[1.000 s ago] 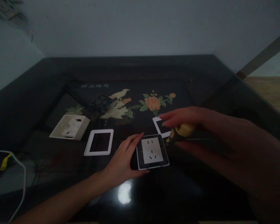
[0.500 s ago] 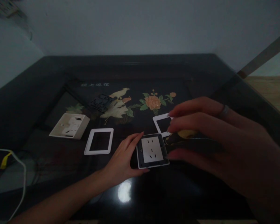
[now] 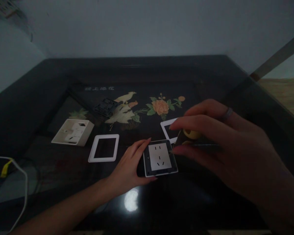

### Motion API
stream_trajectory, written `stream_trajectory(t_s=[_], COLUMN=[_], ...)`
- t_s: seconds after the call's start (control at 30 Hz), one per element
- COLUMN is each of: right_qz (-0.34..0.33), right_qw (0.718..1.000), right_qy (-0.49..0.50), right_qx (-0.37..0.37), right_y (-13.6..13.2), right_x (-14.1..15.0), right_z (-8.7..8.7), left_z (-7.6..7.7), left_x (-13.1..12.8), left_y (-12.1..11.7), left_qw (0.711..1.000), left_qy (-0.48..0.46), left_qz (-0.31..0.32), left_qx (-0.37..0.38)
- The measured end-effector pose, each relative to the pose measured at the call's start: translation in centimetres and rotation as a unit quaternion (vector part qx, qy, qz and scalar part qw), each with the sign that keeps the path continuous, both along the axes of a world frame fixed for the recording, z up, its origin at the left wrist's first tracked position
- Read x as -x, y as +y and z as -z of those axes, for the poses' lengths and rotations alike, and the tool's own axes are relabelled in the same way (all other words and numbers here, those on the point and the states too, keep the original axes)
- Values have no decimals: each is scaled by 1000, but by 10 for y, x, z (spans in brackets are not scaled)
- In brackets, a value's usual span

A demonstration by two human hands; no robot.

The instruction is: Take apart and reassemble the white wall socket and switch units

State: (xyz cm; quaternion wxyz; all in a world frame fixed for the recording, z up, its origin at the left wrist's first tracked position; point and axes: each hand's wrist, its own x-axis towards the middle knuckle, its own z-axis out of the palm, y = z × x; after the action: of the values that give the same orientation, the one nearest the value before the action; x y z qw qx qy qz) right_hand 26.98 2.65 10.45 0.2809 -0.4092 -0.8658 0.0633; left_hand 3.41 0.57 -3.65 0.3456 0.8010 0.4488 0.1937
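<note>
A wall socket with a white slotted face and dark surround lies on the dark table. My left hand grips its left side, thumb at the near edge and fingers at the far edge. Beyond the socket's right edge, my right hand is curled round a short yellow-and-dark tool, which looks like a screwdriver. Its tip seems to be by the socket's right-hand screw hole, but fingers and dim light partly hide it. A white cover frame lies just behind, partly covered by my right fingers.
To the left lie another white cover frame, a white back box and a black slotted part. A white cable with a yellow tag is at far left. Walls stand behind the glossy, flower-decorated table.
My right fingers have closed in around the tool and shifted slightly left. The tool's yellow part has moved a little up and left. My left hand and the socket stay put.
</note>
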Motion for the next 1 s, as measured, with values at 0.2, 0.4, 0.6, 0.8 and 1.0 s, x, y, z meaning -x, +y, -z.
stream_trajectory(t_s=[0.2, 0.4, 0.6, 0.8, 1.0], right_qz=[-22, -16, 18, -18, 25], right_qw=[996, 999, 999, 998, 1000], right_qy=[10, -17, -12, -11, -11], right_qx=[87, 33, 36, 64, 15], right_y=[-7, -6, -8, -6, -6], right_x=[-6, -4, -5, -7, -3], right_z=[-8, -5, -10, -8, -9], left_z=[0, -1, -3, -2, -3], left_x=[0, 0, -1, -2, -1], left_y=[1, 1, 1, 2, 2], left_qw=[1000, 1000, 1000, 1000, 1000], left_qy=[3, -3, -2, 1, -1], left_qz=[2, 6, 5, 9, 5], left_qx=[-2, -6, 0, -5, -5])
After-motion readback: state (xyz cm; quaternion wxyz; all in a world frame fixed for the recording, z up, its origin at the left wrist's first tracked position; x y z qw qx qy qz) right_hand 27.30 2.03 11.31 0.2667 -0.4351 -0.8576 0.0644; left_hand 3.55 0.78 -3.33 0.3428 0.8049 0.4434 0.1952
